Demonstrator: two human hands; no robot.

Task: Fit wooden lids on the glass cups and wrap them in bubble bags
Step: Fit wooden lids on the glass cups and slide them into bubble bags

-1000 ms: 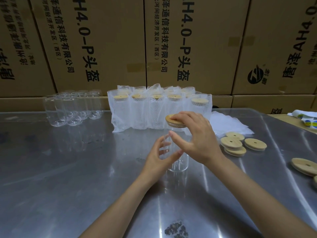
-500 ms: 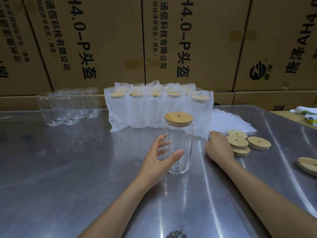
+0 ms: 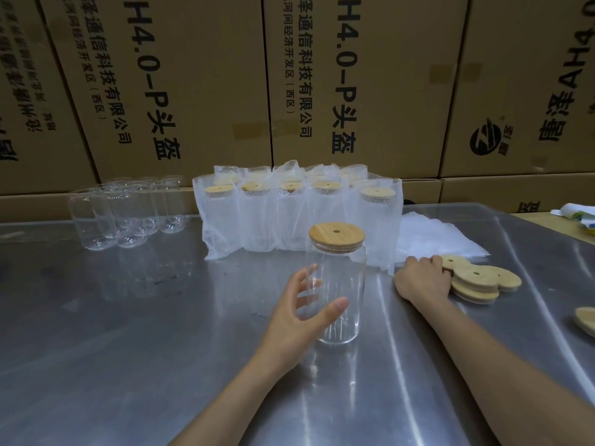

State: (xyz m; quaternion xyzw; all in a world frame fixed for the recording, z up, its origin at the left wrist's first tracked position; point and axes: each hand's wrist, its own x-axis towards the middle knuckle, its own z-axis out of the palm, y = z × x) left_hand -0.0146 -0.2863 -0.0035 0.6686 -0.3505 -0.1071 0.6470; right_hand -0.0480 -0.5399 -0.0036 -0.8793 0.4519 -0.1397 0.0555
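Glass cup (image 3: pixel 341 294): upright at centre of steel table (image 3: pixel 128 333), wooden lid (image 3: pixel 336 236) seated flat on rim. Left hand (image 3: pixel 299 317): fingers spread apart, curved loosely round cup's left side; contact with glass not determinable. Right hand (image 3: pixel 421 280): knuckles up beside stack of loose lids (image 3: pixel 476 281), fingertips curled onto stack edge; whether a lid is gripped not determinable. Behind cup: row of bubble-bagged lidded cups (image 3: pixel 299 214), flat bubble bags (image 3: pixel 434 239) just right. Far left: bare cups (image 3: pixel 125 214). Rear: cardboard cartons (image 3: pixel 193 75).
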